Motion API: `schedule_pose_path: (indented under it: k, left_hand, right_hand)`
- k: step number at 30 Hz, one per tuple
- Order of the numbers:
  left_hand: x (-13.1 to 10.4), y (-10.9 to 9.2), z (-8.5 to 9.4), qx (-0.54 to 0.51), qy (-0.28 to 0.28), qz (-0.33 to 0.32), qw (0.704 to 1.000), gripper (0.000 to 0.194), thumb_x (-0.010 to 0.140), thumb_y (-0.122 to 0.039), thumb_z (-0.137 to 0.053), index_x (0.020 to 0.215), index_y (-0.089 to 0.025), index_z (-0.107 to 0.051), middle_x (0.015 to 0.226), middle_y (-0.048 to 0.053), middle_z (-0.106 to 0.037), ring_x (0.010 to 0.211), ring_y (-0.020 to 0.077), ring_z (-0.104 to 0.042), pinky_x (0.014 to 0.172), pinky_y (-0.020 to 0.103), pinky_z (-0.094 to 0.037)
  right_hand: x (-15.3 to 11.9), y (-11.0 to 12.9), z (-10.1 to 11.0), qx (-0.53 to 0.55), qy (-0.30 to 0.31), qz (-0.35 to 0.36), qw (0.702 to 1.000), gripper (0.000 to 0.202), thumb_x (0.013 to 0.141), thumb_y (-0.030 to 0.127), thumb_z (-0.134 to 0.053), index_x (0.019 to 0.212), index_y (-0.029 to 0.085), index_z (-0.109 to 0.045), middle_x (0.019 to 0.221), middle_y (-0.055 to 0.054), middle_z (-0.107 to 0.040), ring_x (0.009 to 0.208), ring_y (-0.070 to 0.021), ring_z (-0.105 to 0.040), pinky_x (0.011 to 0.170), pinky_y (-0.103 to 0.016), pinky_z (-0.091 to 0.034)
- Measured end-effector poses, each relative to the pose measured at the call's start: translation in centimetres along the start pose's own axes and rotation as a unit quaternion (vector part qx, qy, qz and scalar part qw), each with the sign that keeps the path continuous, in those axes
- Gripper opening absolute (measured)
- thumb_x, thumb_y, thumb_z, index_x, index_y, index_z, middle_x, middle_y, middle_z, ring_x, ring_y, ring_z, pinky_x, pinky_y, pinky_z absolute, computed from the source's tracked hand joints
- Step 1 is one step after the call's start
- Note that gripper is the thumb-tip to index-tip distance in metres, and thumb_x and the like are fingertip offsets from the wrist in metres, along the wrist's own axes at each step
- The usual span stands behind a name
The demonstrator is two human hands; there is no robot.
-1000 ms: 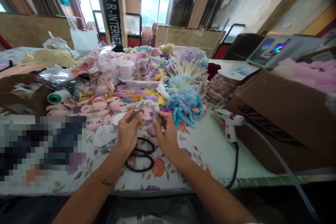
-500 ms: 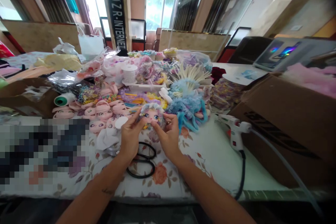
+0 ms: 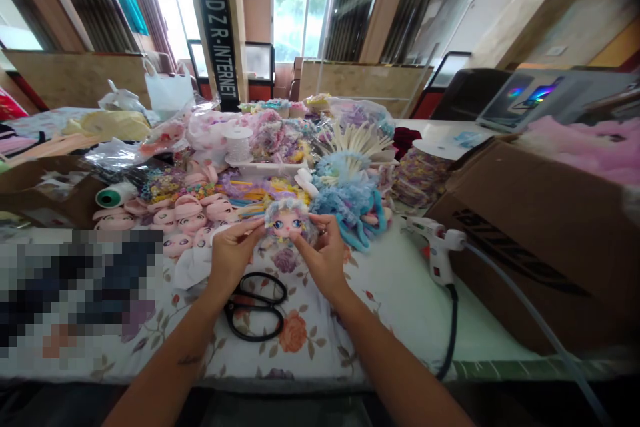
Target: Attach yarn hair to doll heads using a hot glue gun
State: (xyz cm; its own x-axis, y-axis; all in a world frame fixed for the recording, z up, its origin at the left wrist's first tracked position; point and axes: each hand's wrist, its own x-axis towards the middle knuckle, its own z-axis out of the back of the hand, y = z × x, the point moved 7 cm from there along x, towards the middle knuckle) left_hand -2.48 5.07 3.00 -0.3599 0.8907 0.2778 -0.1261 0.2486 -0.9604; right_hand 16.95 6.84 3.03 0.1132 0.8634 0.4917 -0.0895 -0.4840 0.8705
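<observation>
A small doll head (image 3: pixel 286 222) with large blue eyes and fluffy pastel curly hair is held upright above the table, face toward me. My right hand (image 3: pixel 324 255) grips its right side, thumb against the lower face and fingers behind the hair. My left hand (image 3: pixel 233 252) pinches the hair at its left edge, thumb and fingertips pressed together. Below the hands, black-handled scissors (image 3: pixel 231 312) lie on the floral cloth (image 3: pixel 320 340), their blades hidden by my left forearm. Several pink doll heads with eared hoods (image 3: pixel 191 215) lie beyond my left hand.
A white glue gun (image 3: pixel 440 250) stands at right beside a cardboard box (image 3: pixel 530 240). Blue fluffy yarn (image 3: pixel 345 190), a yarn spool (image 3: pixel 420 173), a white ribbon spool (image 3: pixel 237 143) and a green-ended thread cone (image 3: pixel 113 195) crowd the back. Another box (image 3: pixel 75 200) sits left.
My left hand has shifted left, its thumb leaving the doll's face for the hair edge. More of the face and scissors shows. My right hand keeps its grip. The view has moved slightly.
</observation>
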Motion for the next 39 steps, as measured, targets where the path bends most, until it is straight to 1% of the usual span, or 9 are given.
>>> schedule_pose_path:
  k: [2,5,7,9,15,23,32,35,39]
  left_hand:
    - [-0.1,-1.3,0.3,0.046,-0.015,-0.084,0.995,0.014,0.067,-0.030,-0.075,0.081,-0.025,-0.078,0.075,0.003,-0.072,0.055,0.0136,-0.057,0.048,0.024,-0.042]
    - [-0.4,-3.0,0.4,0.127,-0.034,-0.203,0.970,0.012,0.069,-0.027,-0.073,0.080,-0.029,-0.078,0.086,0.003,-0.070,0.074,0.0171,-0.058,0.066,0.027,-0.046]
    - [-0.7,-3.6,0.3,0.171,-0.043,-0.247,0.953,0.009,0.071,-0.026,-0.071,0.078,-0.029,-0.077,0.088,0.004,-0.068,0.080,0.0186,-0.057,0.075,0.030,-0.046]
    - [-0.8,-3.9,0.1,0.172,-0.039,-0.253,0.951,0.008,0.074,-0.026,-0.069,0.075,-0.028,-0.077,0.087,0.005,-0.067,0.082,0.0197,-0.058,0.079,0.032,-0.046]
    - [-0.6,-3.0,0.1,0.079,-0.042,-0.171,0.981,0.007,0.073,-0.024,-0.070,0.069,-0.025,-0.076,0.078,0.004,-0.069,0.077,0.0198,-0.063,0.077,0.032,-0.049]
    - [0.1,1.2,0.1,-0.072,-0.031,0.003,0.997,0.017,0.065,-0.028,-0.077,0.079,-0.019,-0.074,0.077,0.003,-0.072,0.072,0.0164,-0.064,0.069,0.027,-0.051]
    - [0.1,2.3,-0.3,-0.154,-0.039,0.080,0.984,0.024,0.057,-0.027,-0.082,0.076,-0.016,-0.072,0.073,0.001,-0.069,0.067,0.0123,-0.060,0.064,0.023,-0.047]
    - [0.1,2.6,-0.6,-0.179,-0.026,0.082,0.980,0.026,0.058,-0.026,-0.082,0.081,-0.017,-0.073,0.077,0.001,-0.070,0.073,0.0122,-0.062,0.070,0.023,-0.048]
    - [0.0,3.2,-0.6,-0.195,-0.045,0.094,0.975,0.029,0.058,-0.027,-0.082,0.084,-0.017,-0.075,0.085,0.004,-0.074,0.082,0.0168,-0.065,0.082,0.031,-0.049]
  right_hand:
    - [0.1,-0.1,0.0,0.006,0.005,-0.009,1.000,0.035,0.074,0.034,-0.072,0.101,0.024,-0.052,0.093,-0.001,-0.060,0.081,-0.0162,-0.059,0.073,-0.030,-0.048]
    - [0.1,-0.3,0.0,0.005,0.006,-0.019,1.000,0.035,0.072,0.035,-0.073,0.098,0.024,-0.052,0.091,-0.001,-0.059,0.080,-0.0162,-0.059,0.072,-0.030,-0.048]
    - [0.1,-0.4,-0.1,0.003,0.007,-0.025,1.000,0.034,0.071,0.036,-0.073,0.096,0.024,-0.052,0.090,0.000,-0.058,0.079,-0.0160,-0.057,0.069,-0.029,-0.047]
    - [0.0,-0.5,-0.2,0.002,0.009,-0.031,0.999,0.034,0.071,0.036,-0.074,0.093,0.023,-0.052,0.087,0.001,-0.056,0.076,-0.0152,-0.055,0.067,-0.027,-0.045]
    - [0.1,-0.7,-0.5,0.035,0.011,-0.062,0.997,0.035,0.066,0.034,-0.076,0.088,0.022,-0.051,0.081,0.003,-0.053,0.074,-0.0149,-0.053,0.067,-0.028,-0.044]
    - [-0.1,-0.5,-0.6,0.045,0.008,-0.078,0.996,0.034,0.066,0.034,-0.075,0.087,0.023,-0.051,0.080,0.002,-0.054,0.077,-0.0163,-0.054,0.070,-0.030,-0.046]
    - [-0.6,-1.0,-0.6,0.016,0.005,-0.065,0.998,0.034,0.069,0.035,-0.074,0.091,0.023,-0.051,0.087,0.000,-0.054,0.080,-0.0172,-0.053,0.070,-0.031,-0.044]
    - [-0.7,-1.0,-0.6,0.002,0.009,-0.058,0.998,0.035,0.070,0.035,-0.074,0.092,0.023,-0.051,0.087,-0.001,-0.056,0.079,-0.0177,-0.053,0.070,-0.032,-0.044]
    - [-0.8,-0.7,-0.5,-0.021,0.000,-0.045,0.999,0.034,0.070,0.035,-0.074,0.092,0.023,-0.052,0.083,0.000,-0.056,0.076,-0.0171,-0.053,0.069,-0.031,-0.044]
